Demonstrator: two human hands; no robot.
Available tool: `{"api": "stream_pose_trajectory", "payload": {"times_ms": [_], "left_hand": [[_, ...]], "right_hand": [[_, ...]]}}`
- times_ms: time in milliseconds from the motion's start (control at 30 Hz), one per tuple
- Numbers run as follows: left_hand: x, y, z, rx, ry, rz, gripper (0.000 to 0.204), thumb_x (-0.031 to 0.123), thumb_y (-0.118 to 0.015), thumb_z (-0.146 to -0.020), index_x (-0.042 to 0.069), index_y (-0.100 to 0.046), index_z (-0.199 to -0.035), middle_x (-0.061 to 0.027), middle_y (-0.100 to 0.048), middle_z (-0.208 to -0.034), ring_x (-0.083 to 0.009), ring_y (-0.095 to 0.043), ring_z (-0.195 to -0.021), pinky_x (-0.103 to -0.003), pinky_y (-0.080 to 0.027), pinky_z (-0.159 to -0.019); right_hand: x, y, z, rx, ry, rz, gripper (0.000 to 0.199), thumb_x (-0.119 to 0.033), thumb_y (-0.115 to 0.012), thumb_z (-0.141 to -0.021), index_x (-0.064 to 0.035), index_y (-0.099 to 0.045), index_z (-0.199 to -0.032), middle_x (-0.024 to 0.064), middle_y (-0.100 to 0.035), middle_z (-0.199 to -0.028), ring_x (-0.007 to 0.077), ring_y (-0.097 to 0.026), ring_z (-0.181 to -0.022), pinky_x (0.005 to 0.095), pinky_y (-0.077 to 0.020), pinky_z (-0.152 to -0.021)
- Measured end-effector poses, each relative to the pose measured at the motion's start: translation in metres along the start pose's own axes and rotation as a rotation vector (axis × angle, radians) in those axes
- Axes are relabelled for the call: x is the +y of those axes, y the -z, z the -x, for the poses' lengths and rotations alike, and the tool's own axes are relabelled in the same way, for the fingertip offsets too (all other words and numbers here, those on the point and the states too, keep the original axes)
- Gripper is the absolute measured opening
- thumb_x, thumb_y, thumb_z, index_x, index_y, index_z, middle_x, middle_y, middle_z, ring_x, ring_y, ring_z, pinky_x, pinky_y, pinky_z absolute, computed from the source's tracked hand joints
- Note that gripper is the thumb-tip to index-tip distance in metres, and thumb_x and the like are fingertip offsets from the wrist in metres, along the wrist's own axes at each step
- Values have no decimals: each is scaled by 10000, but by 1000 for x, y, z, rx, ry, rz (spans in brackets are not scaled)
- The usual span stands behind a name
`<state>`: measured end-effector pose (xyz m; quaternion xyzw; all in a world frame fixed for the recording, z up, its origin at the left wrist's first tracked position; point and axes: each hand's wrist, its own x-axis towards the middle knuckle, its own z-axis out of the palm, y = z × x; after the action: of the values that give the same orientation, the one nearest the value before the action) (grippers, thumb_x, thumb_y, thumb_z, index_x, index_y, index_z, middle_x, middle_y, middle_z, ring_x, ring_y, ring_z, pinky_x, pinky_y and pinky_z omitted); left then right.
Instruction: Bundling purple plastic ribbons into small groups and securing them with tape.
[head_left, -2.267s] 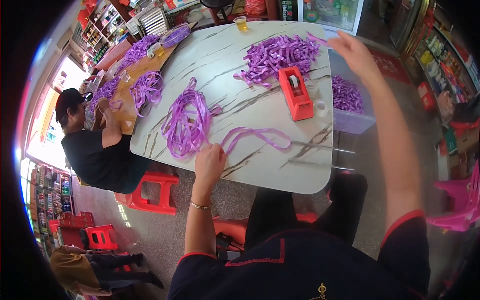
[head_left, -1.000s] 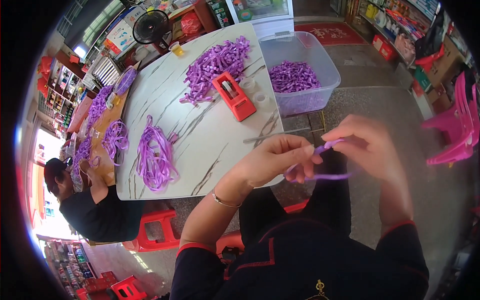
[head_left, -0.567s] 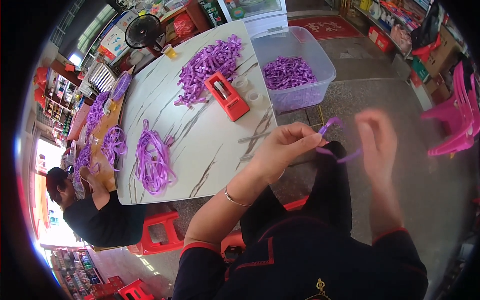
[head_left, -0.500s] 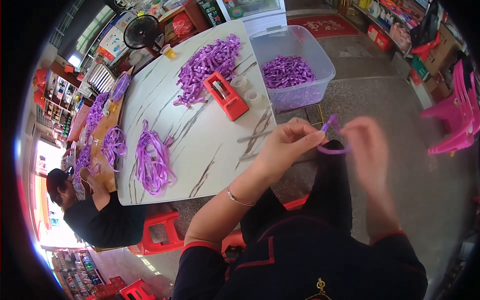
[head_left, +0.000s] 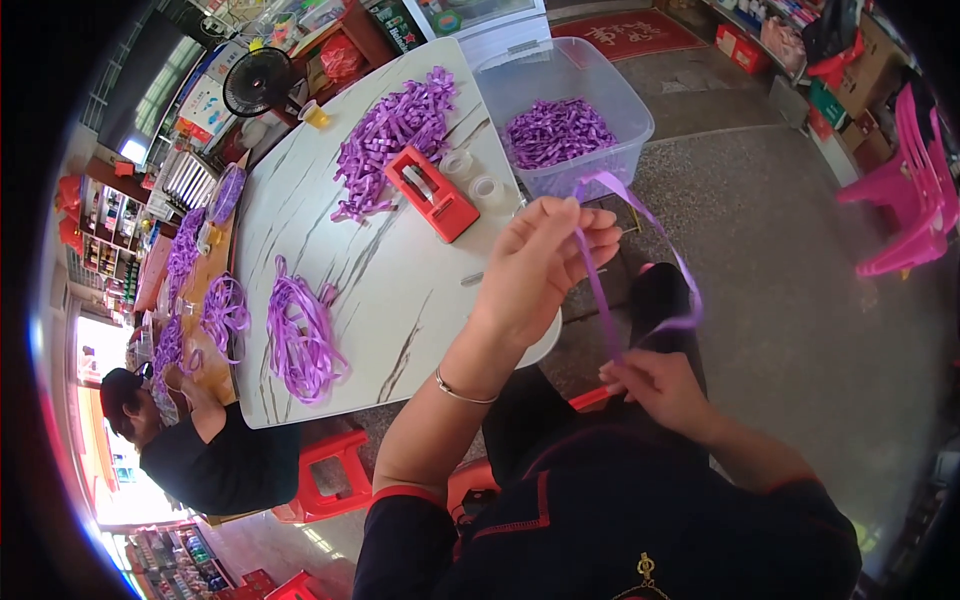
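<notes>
A purple ribbon point(head_left: 672, 250) hangs in a long loop between my two hands, off the right edge of the table. My left hand point(head_left: 545, 255) pinches its upper part between thumb and forefinger, the other fingers loosely curled. Lower and nearer to me, my right hand point(head_left: 660, 390) has thumb and fingers closed on the ribbon's lower part. On the table, a red tape dispenser point(head_left: 432, 195) stands beside two clear tape rolls point(head_left: 487, 193). Behind it lies a heap of folded purple ribbons point(head_left: 400, 130), and a looser bundle of long purple ribbons point(head_left: 300, 335) rests at the left.
The white marbled table point(head_left: 400, 290) fills the middle. Past its right edge stands a clear plastic bin point(head_left: 628, 125) with purple ribbon pieces. A co-worker point(head_left: 210, 440) sits at the left by a wooden table. There are a black fan point(head_left: 260, 82) and pink chairs point(head_left: 910, 200).
My hands have moved apart: the left up and leftward, the right down toward me. The ribbon, bunched small before, now stretches in a long loop between them.
</notes>
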<state>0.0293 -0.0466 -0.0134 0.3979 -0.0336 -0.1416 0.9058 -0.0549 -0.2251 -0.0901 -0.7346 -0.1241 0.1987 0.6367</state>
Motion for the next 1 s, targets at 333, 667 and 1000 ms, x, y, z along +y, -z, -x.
{"api": "stream_pose_trajectory", "payload": {"times_ms": [333, 667, 1000], "left_hand": [[21, 26, -1, 134, -64, 37, 186, 185, -435, -913, 31, -522, -852, -177, -586, -1025, -116, -553, -674, -218, -471, -585], [22, 59, 35, 48, 124, -142, 158, 140, -427, -904, 55, -497, -792, -170, -615, -925, -83, -512, -560, -186, -398, -495], [7, 56, 49, -160, 390, -542, 121, 93, -471, -874, 23, -485, -776, -166, -613, -816, -49, -440, -442, -154, -313, -401]], "right_hand": [[32, 23, 26, 147, 234, 593, 107, -90, -569, -794, -27, -614, -867, 139, -625, -824, 286, -613, -734, 335, -502, -624], [39, 88, 10, 352, 292, 1005, 152, -83, -558, -790, -51, -587, -936, 122, -631, -845, 294, -614, -737, 355, -505, -616], [24, 101, -4, 158, 184, 751, 293, -96, -619, -761, -65, -564, -1047, 90, -630, -789, 208, -619, -643, 281, -497, -577]]}}
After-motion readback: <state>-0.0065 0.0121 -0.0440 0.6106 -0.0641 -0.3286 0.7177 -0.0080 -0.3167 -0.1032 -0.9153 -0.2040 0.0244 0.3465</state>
